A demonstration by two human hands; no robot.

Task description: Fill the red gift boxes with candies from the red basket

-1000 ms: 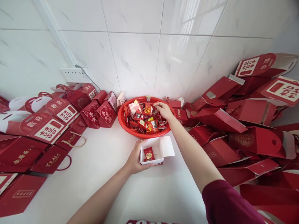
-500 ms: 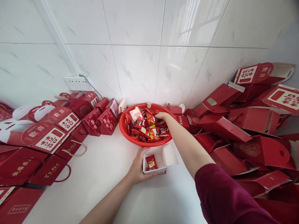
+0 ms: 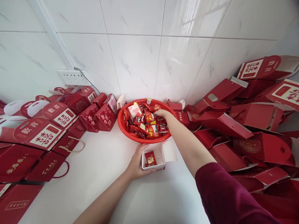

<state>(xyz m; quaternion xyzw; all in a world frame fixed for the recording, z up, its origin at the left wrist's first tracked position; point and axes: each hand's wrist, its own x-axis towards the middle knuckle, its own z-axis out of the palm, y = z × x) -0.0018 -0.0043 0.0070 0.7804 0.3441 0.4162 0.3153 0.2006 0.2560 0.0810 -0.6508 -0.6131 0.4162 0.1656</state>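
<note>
My left hand is wrapped round the left side of a small open white box, thumb along its front and fingers behind. Inside the box lies a red packet with a gold figure on it, and the box's white flap sticks out to the right. My right hand reaches into a red plastic basin heaped with small wrapped packets. Its fingers are bent together at the right part of the heap. Whatever lies between the fingertips is hidden.
Red gift boxes stand in rows along the left. A loose pile of red boxes covers the right side. Several small boxes stand left of the basin. Behind are a tiled wall and a power strip with a cable.
The view has shifted slightly, so everything sits a little higher in it. My right hand is still among the packets, its fingers slightly moved. My left hand keeps its hold on the box.
</note>
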